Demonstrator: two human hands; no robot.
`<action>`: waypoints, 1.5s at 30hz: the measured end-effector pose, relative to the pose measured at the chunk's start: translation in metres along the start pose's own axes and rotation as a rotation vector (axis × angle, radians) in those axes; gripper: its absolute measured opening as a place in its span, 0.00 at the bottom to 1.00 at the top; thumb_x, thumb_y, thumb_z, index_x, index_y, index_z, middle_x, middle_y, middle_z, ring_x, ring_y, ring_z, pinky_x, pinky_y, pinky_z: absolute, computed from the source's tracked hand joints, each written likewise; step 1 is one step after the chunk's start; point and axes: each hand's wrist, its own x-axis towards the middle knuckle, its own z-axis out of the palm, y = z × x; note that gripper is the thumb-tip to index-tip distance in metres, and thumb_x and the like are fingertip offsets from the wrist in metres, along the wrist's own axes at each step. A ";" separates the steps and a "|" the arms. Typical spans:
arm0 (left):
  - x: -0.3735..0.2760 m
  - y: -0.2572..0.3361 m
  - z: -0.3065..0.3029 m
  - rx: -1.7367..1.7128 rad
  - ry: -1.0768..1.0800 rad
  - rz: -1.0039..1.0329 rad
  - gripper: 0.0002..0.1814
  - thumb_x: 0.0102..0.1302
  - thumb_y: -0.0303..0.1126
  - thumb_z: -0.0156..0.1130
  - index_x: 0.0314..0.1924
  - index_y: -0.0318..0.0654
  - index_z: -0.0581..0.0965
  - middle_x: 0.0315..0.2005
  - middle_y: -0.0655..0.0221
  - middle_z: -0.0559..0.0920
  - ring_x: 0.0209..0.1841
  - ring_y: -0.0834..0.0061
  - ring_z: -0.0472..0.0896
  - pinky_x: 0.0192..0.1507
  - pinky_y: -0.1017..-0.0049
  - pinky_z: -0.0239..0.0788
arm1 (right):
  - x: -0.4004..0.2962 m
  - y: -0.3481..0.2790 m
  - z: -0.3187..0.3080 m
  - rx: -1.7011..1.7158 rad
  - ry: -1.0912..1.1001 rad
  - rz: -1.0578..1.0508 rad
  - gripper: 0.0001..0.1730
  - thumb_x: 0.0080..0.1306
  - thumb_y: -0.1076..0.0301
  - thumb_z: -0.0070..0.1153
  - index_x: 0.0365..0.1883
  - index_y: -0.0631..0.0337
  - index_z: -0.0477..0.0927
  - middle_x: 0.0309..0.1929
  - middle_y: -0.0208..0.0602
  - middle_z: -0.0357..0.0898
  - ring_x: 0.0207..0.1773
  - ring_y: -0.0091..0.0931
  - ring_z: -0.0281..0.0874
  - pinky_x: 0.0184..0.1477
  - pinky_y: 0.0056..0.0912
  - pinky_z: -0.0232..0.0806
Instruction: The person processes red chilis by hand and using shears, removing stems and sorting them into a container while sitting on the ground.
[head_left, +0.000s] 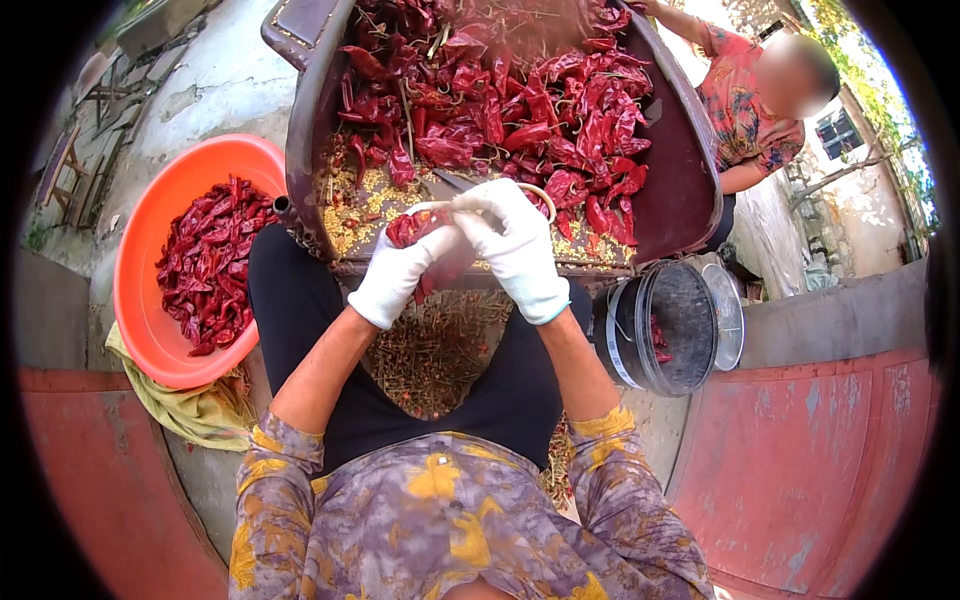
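Note:
My left hand (409, 262), in a white knit glove, grips a dried red chili pepper (417, 226) whose lower part hangs blurred below the fingers. My right hand (514, 240), gloved alike, meets it at the pepper's stem end with thumb and fingertips together. Held in that hand is what looks like a pair of scissors (453, 180); a metal blade points away to the left and a pale loop handle sticks out on the right. Both hands are over the near edge of a dark maroon plastic tub (679, 180), heaped with dried red chili peppers (487, 105). Loose yellow seeds (360, 214) cover its near floor.
At left, an orange basin (139, 285) of red peppers stands on yellowish cloth (176, 409). To the right are a black bucket (679, 322) with a few red pieces and a mesh sieve (726, 315). Another person (750, 105) is beside the tub. Plant debris (431, 352) covers the ground between my legs.

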 end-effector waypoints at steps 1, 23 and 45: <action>0.001 -0.002 -0.001 -0.027 0.003 -0.035 0.17 0.67 0.34 0.66 0.54 0.39 0.78 0.42 0.75 0.82 0.43 0.82 0.79 0.46 0.77 0.72 | 0.000 -0.001 0.000 0.024 0.000 0.015 0.07 0.62 0.77 0.63 0.40 0.60 0.82 0.36 0.31 0.77 0.36 0.21 0.77 0.39 0.23 0.70; -0.009 0.005 -0.013 -0.316 -0.059 -0.170 0.13 0.66 0.32 0.60 0.47 0.35 0.76 0.35 0.63 0.84 0.36 0.71 0.84 0.45 0.71 0.77 | -0.018 -0.041 0.033 1.249 0.276 0.766 0.03 0.75 0.68 0.48 0.42 0.55 0.71 0.28 0.22 0.68 0.22 0.12 0.62 0.17 0.13 0.51; -0.105 0.158 -0.093 0.949 0.907 0.794 0.27 0.65 0.28 0.65 0.64 0.35 0.71 0.60 0.60 0.76 0.56 0.72 0.76 0.60 0.73 0.67 | 0.017 0.057 0.062 -0.376 0.042 0.030 0.12 0.65 0.64 0.58 0.45 0.56 0.79 0.37 0.41 0.81 0.37 0.41 0.81 0.40 0.39 0.73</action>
